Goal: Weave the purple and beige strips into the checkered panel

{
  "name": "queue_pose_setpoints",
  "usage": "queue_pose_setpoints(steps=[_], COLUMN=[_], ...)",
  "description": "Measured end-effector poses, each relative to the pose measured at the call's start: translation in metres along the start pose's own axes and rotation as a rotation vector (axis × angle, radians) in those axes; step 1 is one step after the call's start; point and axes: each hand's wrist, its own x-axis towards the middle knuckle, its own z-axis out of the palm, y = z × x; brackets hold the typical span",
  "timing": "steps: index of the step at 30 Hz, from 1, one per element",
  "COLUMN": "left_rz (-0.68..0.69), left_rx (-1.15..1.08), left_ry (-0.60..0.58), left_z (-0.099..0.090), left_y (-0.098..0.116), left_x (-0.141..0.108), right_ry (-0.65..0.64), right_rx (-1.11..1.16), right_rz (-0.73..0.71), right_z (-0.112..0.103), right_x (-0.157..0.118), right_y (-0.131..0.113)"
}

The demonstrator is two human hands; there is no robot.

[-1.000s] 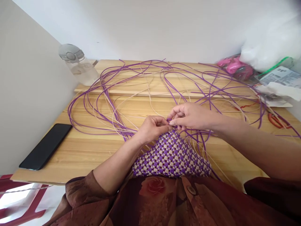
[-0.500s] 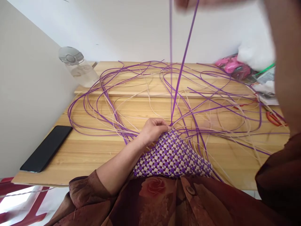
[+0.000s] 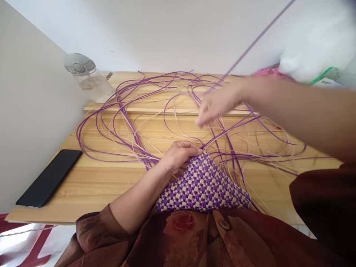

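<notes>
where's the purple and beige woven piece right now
In the head view, the woven piece is at the lower middle, right by the flowered shirt, with the left hand holding its far tip.

indoor craft corner | wooden table (image 3: 105, 181) | purple strands (image 3: 120, 105) | white wall (image 3: 167, 33)

The woven piece (image 3: 203, 181) looks like plastic cord, knobbly with a slight sheen. Around it, the purple and beige strands (image 3: 135, 137) look smooth and plastic. The counter (image 3: 102, 185) beyond it is grained wood with a soft gloss. Left of the woven piece, the phone (image 3: 50, 178) is smooth and glossy; below it, the printed garment (image 3: 183, 226) is soft, mostly matt cloth, gathered into folds.
</notes>
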Motion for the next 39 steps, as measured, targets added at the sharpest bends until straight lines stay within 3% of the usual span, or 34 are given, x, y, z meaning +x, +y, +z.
queue_pose_setpoints(steps=[2,3,4,9,12,16,22,24,28,31,33,39], left_rz=[0.041,0.058,0.066,0.048,0.055,0.018,-0.092,-0.1,-0.108,-0.101,-0.087,-0.042], left_rx=[-0.009,-0.016,-0.028,-0.115,-0.195,-0.318,-0.414,-0.436,-0.394,-0.356,-0.363,-0.382], left_ry=[0.008,0.01,0.008,-0.065,-0.118,-0.138,-0.034,-0.007,0.016,-0.01,-0.046,-0.044], left_z=[0.0,0.001,0.001,-0.001,-0.003,-0.006,-0.002,-0.001,-0.002,-0.003,-0.003,-0.004], left_y=[0.002,0.003,0.003,0.001,0.0,-0.001,0.0,0.001,0.0,-0.002,-0.002,-0.005], left_x=[-0.001,-0.002,-0.002,-0.003,-0.003,0.0,0.004,0.004,0.007,0.009,0.01,0.013], right_ry=[-0.357,-0.482,-0.529,-0.332,-0.298,-0.388,-0.522,-0.433,-0.023,0.002,0.033,0.42], right_rx=[-0.079,-0.096,-0.095,-0.144,-0.173,-0.155,-0.104,-0.125,-0.182,-0.218,-0.242,-0.274], right_rz=[-0.102,-0.173,-0.24,-0.477,-0.599,-0.649,-0.605,-0.591,-0.654,-0.716,-0.705,-0.66], right_z=[0.013,0.021,0.028,0.049,0.055,0.057,0.058,0.057,0.051,0.054,0.064,0.108], right_x=[-0.007,-0.012,-0.018,-0.034,-0.03,-0.021,-0.008,-0.011,-0.037,-0.07,-0.09,-0.114], right_y=[0.008,0.012,0.015,0.015,0.013,0.015,0.011,0.009,0.013,0.024,0.033,0.043])
